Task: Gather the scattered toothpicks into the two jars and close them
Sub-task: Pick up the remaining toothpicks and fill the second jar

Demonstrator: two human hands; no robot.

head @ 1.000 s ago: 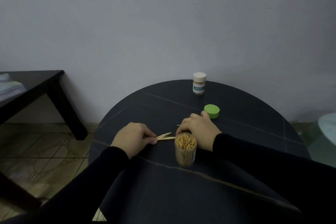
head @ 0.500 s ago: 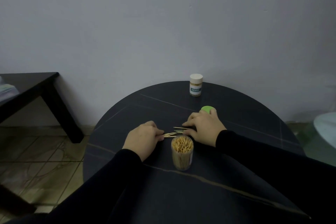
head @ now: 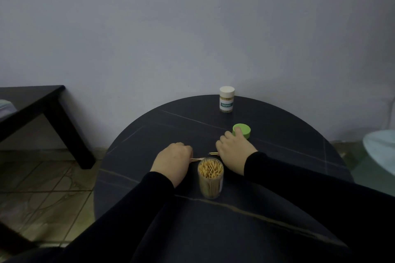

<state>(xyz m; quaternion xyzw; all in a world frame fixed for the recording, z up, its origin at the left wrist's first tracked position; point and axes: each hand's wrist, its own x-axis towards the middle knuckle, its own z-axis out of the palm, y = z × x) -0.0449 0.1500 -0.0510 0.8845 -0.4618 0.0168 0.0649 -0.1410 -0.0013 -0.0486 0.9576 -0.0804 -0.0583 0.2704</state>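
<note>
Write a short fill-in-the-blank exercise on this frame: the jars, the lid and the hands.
1. The open jar near the person is packed with ____.
2. The far jar by the wall wears a ____ cap.
3. The loose lid beyond the right hand is ____ in colour.
4. The left hand pinches toothpicks just ____ of the open jar.

Missing words: toothpicks; white; green; left

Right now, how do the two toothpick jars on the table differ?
The near jar stands open, clear-walled, toothpicks showing at its mouth; the far jar is capped white and wears a label. The near jar sits between the hands; the far jar stands alone by the table's back edge. Both stand upright on the dark table.
</note>
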